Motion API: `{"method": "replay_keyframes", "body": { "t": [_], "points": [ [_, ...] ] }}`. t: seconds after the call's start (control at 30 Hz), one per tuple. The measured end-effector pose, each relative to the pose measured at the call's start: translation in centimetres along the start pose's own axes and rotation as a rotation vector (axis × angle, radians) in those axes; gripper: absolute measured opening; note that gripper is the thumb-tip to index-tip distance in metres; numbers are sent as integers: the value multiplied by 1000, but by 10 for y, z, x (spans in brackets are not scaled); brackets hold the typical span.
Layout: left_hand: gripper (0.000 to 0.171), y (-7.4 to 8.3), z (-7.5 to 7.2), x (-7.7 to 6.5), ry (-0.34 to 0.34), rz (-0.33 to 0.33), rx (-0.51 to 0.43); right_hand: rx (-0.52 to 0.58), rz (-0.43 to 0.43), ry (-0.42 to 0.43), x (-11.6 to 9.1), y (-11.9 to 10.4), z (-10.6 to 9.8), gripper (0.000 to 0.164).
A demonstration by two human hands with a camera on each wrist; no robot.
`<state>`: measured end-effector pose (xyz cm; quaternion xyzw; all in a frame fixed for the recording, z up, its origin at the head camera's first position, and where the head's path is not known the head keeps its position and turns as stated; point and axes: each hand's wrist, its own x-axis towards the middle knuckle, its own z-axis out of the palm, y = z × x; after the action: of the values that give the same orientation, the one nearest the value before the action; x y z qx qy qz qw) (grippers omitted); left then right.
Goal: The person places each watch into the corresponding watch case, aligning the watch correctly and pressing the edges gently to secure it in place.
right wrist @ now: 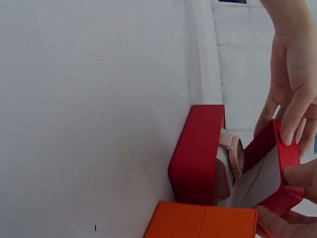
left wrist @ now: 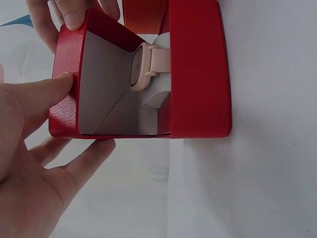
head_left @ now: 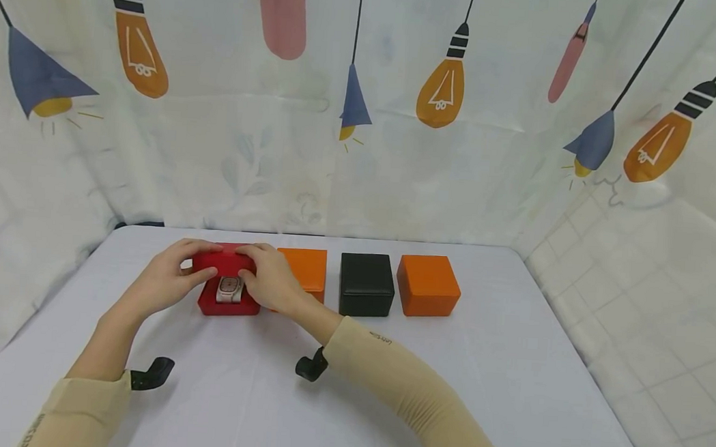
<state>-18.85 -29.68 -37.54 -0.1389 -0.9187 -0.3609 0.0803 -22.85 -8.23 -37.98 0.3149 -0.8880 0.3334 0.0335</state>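
A red watch box (head_left: 228,308) stands at the left of the row with its hinged lid (head_left: 226,262) partly raised. Inside, a wristwatch (head_left: 229,289) with a pale pink strap (left wrist: 161,60) sits round a whitish cushion (left wrist: 157,99). My left hand (head_left: 170,277) grips the lid's left side, thumb on its front edge and fingers round the top and side. The right hand (head_left: 273,278) pinches the lid's right side in the same manner. In the left wrist view the lid's pale lining (left wrist: 101,74) shows.
Right of the red box stand an orange box (head_left: 306,269), a black box (head_left: 366,285) and another orange box (head_left: 429,286), all with lids down. The first orange box is close beside my right hand. A white cloth covers the table (head_left: 507,397); a printed curtain (head_left: 373,183) hangs behind.
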Motion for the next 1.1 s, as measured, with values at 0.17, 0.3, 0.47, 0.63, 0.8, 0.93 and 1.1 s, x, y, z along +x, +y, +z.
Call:
{"method": "replay_keyframes", "body": {
  "t": [0.17,0.3,0.47,0.63,0.8,0.93,1.1],
  "points": [
    [44,-1,0,-1,5,-7,0,-3,6,2,-1,0,2,39],
    [45,-2,0,-2,6,-7,1,1,4,3,-2,1,3,40],
    [45,-2,1,-2,4,-11,5,10,2,7,-4,0,4,39],
    [46,-2,1,-2,0,-23,12,9,7,15,-5,0,5,39],
    [48,-4,2,-3,-8,-40,-4,8,20,8,-8,-1,5,35],
    [51,-8,5,-4,-16,-47,-13,4,25,-16,-9,-1,6,28],
    [52,-10,7,-4,-27,-67,-29,14,22,-20,-10,2,7,25]
  ]
}}
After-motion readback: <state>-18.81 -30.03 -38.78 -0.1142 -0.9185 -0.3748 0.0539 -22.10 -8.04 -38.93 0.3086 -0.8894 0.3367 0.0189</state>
